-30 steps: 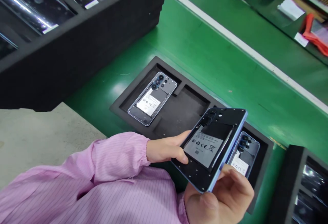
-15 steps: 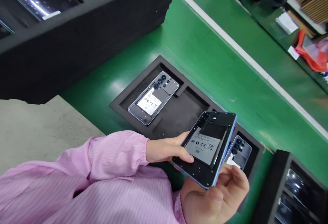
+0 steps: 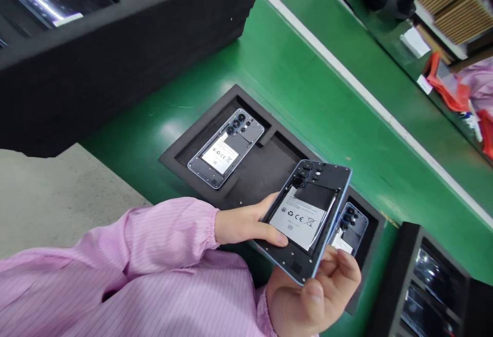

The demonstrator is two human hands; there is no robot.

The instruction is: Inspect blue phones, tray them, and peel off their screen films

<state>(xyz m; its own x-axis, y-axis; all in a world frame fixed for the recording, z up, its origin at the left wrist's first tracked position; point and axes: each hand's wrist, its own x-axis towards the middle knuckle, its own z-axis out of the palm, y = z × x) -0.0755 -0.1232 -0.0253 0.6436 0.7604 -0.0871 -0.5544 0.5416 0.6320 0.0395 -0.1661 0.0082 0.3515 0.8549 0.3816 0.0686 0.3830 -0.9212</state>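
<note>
My left hand (image 3: 252, 224) grips an opened smartphone (image 3: 304, 213) by its left edge, the thumb lying across its lower back. The phone is tilted, with its back cover off, its labelled battery and camera lenses facing up. At its lower right edge, my right hand (image 3: 321, 288) has its fingers curled against the frame and the thumb by the bottom corner. Below lies a black foam tray (image 3: 262, 172). Another opened smartphone (image 3: 226, 148) rests in its left slot, and one more smartphone (image 3: 351, 231) sits at its right end, partly hidden by the held phone.
A tall stack of black foam trays (image 3: 127, 64) holding dark glossy panels stands at the upper left. Another foam tray (image 3: 408, 270) with glossy panels is at the lower right. A white strip (image 3: 327, 59) crosses the green table (image 3: 308, 106). Beyond it lies a red item (image 3: 442, 85).
The held phone has tilted slightly, so its lenses and battery show more brightly. Both hands keep their hold. The whole view has shifted a little, and more pink cloth shows at the far right.
</note>
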